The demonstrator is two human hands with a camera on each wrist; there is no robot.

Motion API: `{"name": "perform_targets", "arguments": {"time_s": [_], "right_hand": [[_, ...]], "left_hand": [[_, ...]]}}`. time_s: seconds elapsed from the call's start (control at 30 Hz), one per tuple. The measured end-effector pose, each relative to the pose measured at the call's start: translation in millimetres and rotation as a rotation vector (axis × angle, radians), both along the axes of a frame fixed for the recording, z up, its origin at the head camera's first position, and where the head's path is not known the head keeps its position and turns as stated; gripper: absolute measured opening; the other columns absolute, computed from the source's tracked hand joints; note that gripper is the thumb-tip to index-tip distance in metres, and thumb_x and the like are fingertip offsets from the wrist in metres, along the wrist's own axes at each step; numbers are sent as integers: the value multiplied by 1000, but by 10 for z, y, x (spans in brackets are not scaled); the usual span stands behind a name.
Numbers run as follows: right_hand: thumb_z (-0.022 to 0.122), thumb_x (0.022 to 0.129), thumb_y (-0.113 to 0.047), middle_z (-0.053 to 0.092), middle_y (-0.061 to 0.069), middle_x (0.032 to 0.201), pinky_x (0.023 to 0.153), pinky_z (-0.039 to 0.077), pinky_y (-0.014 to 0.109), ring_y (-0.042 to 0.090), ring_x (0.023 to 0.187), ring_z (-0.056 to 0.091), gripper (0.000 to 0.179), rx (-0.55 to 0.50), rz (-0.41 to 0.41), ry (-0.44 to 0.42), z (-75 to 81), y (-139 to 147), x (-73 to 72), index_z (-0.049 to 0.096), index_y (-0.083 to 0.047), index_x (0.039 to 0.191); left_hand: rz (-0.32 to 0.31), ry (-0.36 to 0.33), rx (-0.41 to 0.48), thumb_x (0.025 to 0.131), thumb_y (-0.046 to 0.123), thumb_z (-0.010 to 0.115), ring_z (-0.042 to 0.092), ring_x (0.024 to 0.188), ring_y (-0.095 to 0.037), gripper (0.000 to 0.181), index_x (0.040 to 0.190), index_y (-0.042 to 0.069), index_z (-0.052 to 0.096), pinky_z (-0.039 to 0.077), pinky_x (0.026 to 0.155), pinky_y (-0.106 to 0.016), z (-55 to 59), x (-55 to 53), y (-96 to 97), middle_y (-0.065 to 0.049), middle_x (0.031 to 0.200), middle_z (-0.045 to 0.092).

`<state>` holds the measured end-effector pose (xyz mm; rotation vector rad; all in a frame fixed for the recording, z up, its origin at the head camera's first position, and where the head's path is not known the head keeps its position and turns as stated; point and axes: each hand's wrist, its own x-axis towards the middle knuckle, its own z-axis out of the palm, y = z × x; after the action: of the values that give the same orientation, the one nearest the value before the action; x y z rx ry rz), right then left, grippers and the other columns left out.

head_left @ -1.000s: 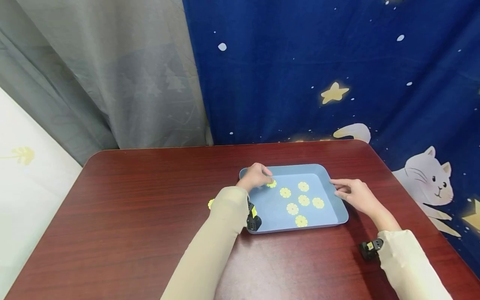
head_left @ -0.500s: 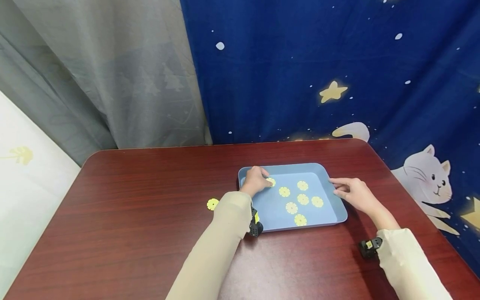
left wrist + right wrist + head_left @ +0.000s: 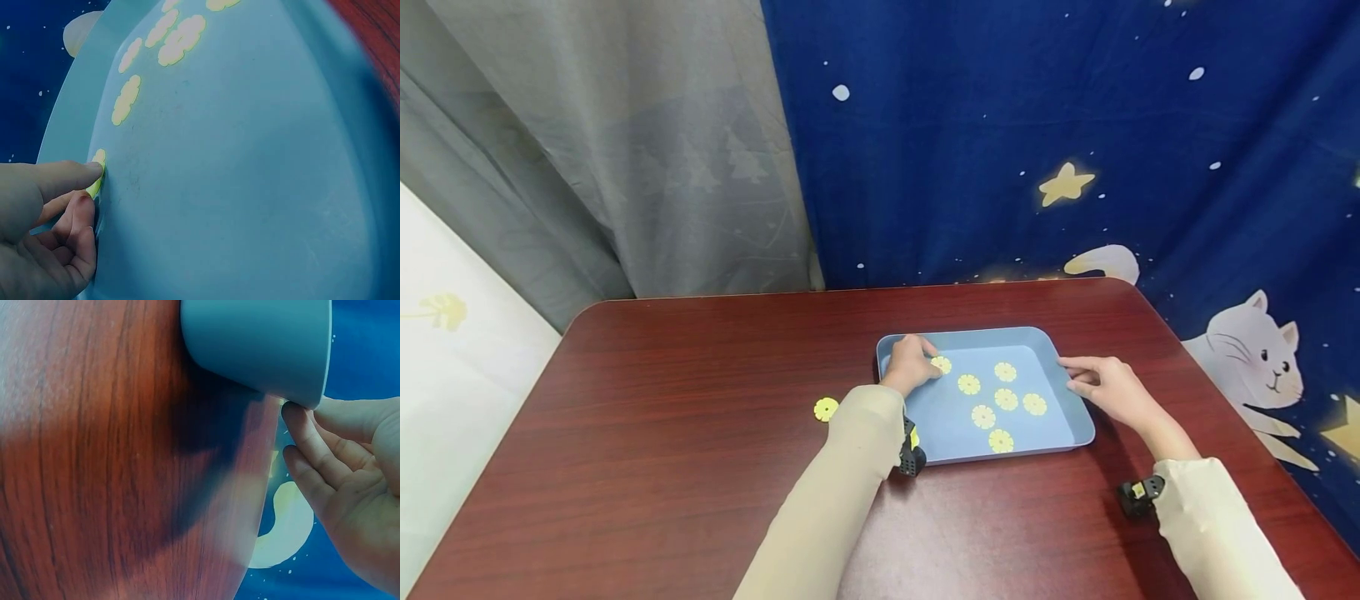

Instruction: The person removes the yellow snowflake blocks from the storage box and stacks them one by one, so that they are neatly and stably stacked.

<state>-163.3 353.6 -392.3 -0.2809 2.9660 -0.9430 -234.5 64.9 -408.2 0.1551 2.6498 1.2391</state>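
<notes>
A pale blue tray (image 3: pixel 940 433) lies on the table, with several yellow flower-shaped discs (image 3: pixel 969 384) spread flat inside it. My left hand (image 3: pixel 907 365) reaches into its far left corner. Thumb and finger pinch the edge of one yellow disc (image 3: pixel 941 366) low against the tray floor; in the left wrist view this disc (image 3: pixel 98 164) shows beside the fingertips. At the opposite side, my right hand (image 3: pixel 1108 385) holds the tray's right rim. In the right wrist view its thumb lies along the tray wall (image 3: pixel 262 350), and fingertips meet the lower edge.
A single yellow disc (image 3: pixel 826 409) lies on the dark red wooden table (image 3: pixel 662 450), left of the tray, close to my left sleeve (image 3: pixel 857 442). A grey curtain (image 3: pixel 685 167) and a blue starry curtain (image 3: pixel 940 150) hang behind the table's far edge.
My left hand has drawn slightly down and toward me at the tray's corner, and the disc there shows more fully. The loose disc beside my sleeve is more visible. My right hand stays put.
</notes>
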Motion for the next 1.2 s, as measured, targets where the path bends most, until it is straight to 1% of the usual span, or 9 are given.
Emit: {"name": "perform_targets", "arguments": {"time_s": [0.3, 0.43, 0.7, 0.97, 1.1, 1.2], "right_hand": [[63, 81, 3, 63, 23, 101, 69, 51, 37, 28, 84, 62, 39, -1, 0, 3, 4, -8, 3, 56, 8, 119], [63, 81, 3, 63, 22, 100, 69, 51, 37, 28, 84, 62, 39, 1, 0, 5, -2, -7, 1, 56, 8, 119], [63, 81, 3, 64, 22, 99, 69, 51, 37, 27, 83, 62, 38, 7, -1, 5, -9, -5, -6, 56, 8, 119], [63, 81, 3, 64, 21, 97, 69, 51, 35, 27, 83, 62, 38, 10, 4, 9, -5, 0, -5, 56, 8, 119], [63, 81, 4, 64, 21, 97, 68, 51, 36, 27, 83, 62, 38, 12, 5, 11, 0, -3, -1, 56, 8, 118], [63, 81, 4, 64, 22, 98, 69, 51, 36, 28, 83, 62, 38, 12, 6, 12, 5, -9, 4, 56, 9, 118]], "left_hand": [[-4, -7, -61, 73, 6, 75, 53, 103, -21, 24, 96, 5, 70, 47, 81, -31, 5, -4, 12, -6, 106, 61], [-10, 3, -80, 72, 6, 76, 54, 102, -20, 23, 95, 5, 70, 47, 79, -30, 7, -8, 18, -5, 105, 62], [-28, -2, -105, 70, 6, 77, 55, 96, -20, 24, 92, 4, 69, 47, 76, -30, 48, -8, 14, -6, 99, 62], [-57, -11, -98, 66, 5, 80, 55, 89, -20, 22, 85, 4, 68, 47, 72, -29, 47, 1, 24, -4, 90, 61], [-69, -24, -96, 66, 6, 81, 55, 90, -19, 24, 85, 4, 67, 47, 74, -29, 43, 3, 30, -4, 91, 61], [-78, -38, -101, 64, 7, 82, 56, 90, -19, 24, 84, 5, 68, 47, 74, -29, 19, -19, 39, -3, 90, 61]]}}
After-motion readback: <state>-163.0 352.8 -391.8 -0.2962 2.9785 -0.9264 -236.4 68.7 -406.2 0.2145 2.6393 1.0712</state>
